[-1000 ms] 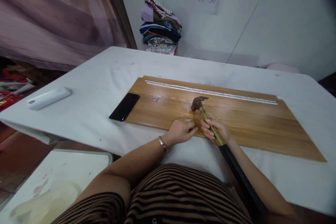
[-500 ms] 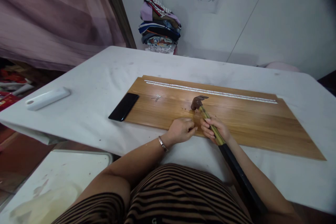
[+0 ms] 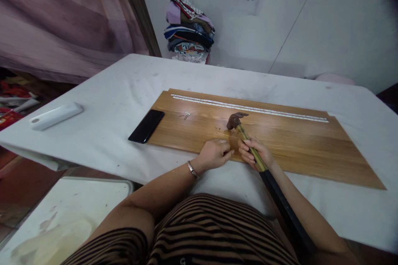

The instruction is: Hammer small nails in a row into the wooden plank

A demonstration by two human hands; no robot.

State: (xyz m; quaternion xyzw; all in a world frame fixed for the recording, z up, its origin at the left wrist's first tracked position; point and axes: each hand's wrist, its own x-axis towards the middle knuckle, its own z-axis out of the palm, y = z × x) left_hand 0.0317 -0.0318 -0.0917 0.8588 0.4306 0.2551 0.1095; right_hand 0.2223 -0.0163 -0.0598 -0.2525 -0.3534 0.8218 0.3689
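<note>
A long wooden board [image 3: 298,145] lies on the white table [image 3: 124,91]. My right hand [image 3: 256,154] is closed round the yellow shaft of a hammer [image 3: 245,136], whose rusty head rests on the board just beyond my fingers. My left hand [image 3: 215,154] lies on the board's near edge beside it, fingers curled with the tips pinched together; what they hold is too small to make out. A few loose nails [image 3: 185,115] lie on the board to the left. A pale strip [image 3: 248,109] runs along the board's far side.
A black phone [image 3: 146,126] lies at the board's left end. A white roll [image 3: 56,116] sits near the table's left edge. Folded clothes [image 3: 189,29] are stacked against the far wall. A white surface [image 3: 71,211] stands lower left, below the table.
</note>
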